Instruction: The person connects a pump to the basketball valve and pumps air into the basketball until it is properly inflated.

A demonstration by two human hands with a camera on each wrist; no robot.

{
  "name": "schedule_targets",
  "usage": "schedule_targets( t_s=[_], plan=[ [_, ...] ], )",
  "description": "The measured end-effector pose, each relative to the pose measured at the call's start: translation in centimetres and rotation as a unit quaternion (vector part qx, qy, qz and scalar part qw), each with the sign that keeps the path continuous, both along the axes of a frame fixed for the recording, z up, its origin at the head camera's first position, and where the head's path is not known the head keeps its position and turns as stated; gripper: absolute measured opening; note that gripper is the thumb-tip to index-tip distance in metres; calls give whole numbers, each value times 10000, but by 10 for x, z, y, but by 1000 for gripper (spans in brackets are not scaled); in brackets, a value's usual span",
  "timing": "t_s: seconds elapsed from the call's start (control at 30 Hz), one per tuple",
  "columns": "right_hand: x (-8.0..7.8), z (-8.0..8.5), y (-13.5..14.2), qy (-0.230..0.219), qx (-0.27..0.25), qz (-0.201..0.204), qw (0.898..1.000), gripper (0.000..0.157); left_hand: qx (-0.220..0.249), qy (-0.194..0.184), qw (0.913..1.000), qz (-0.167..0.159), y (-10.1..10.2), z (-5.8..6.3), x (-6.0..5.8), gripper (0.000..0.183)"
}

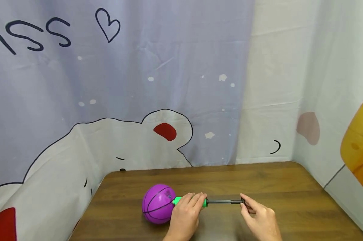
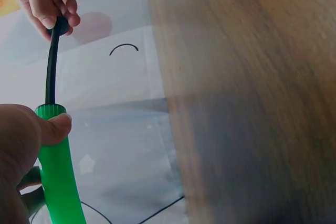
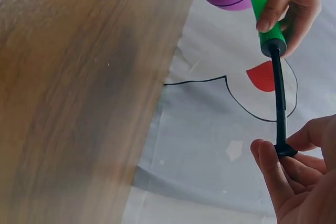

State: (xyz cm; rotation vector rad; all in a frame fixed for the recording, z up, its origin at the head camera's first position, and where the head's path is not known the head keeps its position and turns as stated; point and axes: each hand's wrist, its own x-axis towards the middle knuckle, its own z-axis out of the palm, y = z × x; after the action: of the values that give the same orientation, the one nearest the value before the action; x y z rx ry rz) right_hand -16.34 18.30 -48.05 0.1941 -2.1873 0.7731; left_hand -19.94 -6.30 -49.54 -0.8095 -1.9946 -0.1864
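A purple ball (image 1: 158, 205) with black lines sits on the table, left of both hands. Against its right side points the tip of a green hand pump (image 2: 59, 177). My left hand (image 1: 186, 212) grips the pump's green barrel, its thumb lying along the barrel near the collar in the left wrist view. The black rod (image 3: 279, 87) is drawn well out of the barrel to the right. At the rod's end, my right hand (image 1: 261, 219) pinches the small black handle (image 3: 285, 150) between thumb and fingers.
The brown wooden table (image 1: 278, 180) spreads under the hands and ball. Behind it and along both sides hangs a printed curtain (image 1: 181, 67) with a bear drawing, stars and a heart, meeting the table's back edge.
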Motion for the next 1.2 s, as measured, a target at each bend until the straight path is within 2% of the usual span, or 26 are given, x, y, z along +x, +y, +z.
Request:
schedule_targets(
  t_s=[0.1, 0.2, 0.4, 0.53, 0.7, 0.8, 0.9, 1.1, 1.2],
  plan=[
    [0, -1, -1, 21, -31, -27, 10000, 32, 14, 20, 10000, 17, -1, 0, 0, 29],
    [-2, -4, -5, 283, -43, 7, 9996, 35, 11, 50, 10000, 71, -1, 0, 0, 31],
    [-7, -10, -26, 1088, 72, 345, 9934, 39, -53, -178, 9996, 211, 2, -3, 2, 35],
    [-11, -14, -45, 1278, 116, 643, 9896, 40, -62, -225, 9996, 163, 8, -5, 3, 31],
    [-13, -16, -61, 1084, 101, 1068, 9883, 39, -187, -178, 9995, 180, 13, -8, 4, 36],
    [-12, -14, -59, 909, 36, 1141, 9893, 40, -200, -191, 9995, 149, 13, -8, 3, 35],
    [-12, -10, -48, 823, -20, 994, 9916, 40, -170, -241, 9995, 133, 10, -6, 2, 36],
    [-9, -4, -19, 540, -92, 408, 9977, 38, -177, -477, 9983, 272, 0, -2, 1, 40],
    [-7, -2, -8, 406, -152, 268, 9987, 37, -206, -313, 9989, 269, -4, 0, 0, 43]
  ],
)
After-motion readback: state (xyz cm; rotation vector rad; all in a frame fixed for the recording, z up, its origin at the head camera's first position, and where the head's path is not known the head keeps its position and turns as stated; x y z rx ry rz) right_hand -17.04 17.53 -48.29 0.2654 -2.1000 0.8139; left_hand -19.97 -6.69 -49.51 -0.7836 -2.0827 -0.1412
